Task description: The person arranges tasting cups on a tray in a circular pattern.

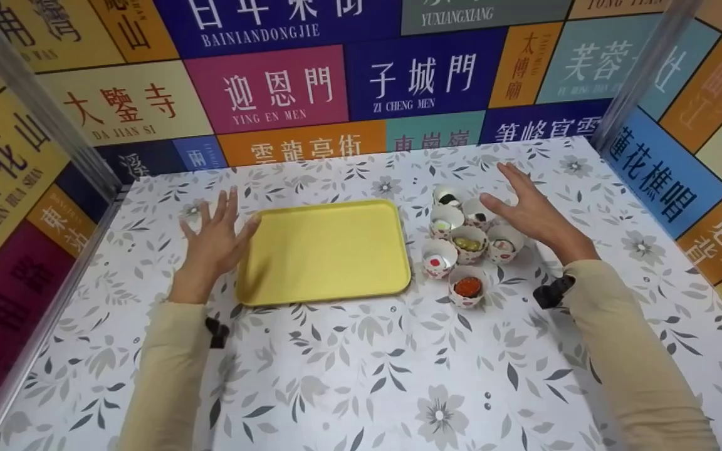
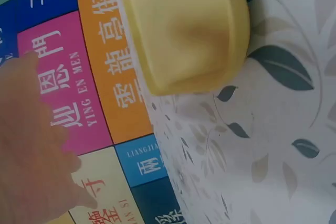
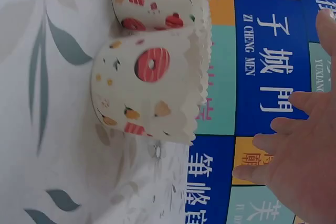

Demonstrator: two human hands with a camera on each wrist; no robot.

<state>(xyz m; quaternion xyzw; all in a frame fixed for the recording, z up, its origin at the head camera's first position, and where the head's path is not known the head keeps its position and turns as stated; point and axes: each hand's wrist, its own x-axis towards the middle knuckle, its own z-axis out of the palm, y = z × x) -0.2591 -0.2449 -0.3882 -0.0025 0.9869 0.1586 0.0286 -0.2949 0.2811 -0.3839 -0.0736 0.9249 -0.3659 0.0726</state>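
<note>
My left hand [image 1: 212,241], fingers spread and holding nothing, hovers by the left edge of a yellow tray [image 1: 329,254]. The tray's bare surface carries the hand's shadow. On the right, my right hand [image 1: 527,210] is also spread, beside a cluster of patterned paper cups. Among these, one front cup holds a red-orange piece [image 1: 468,287], another a green piece [image 1: 469,243], and a third a white piece with a red square [image 1: 436,262]. Close up in the right wrist view, a paper cup [image 3: 147,85] printed with cakes and doughnuts stands upright below the right hand [image 3: 304,156].
A white tablecloth [image 1: 348,376] with grey leaves and flowers covers the table. Behind it rises a wall of coloured sign panels [image 1: 267,88]. Clear upright posts [image 1: 640,69] stand at the table's back corners. Each wrist wears a black device [image 1: 553,292].
</note>
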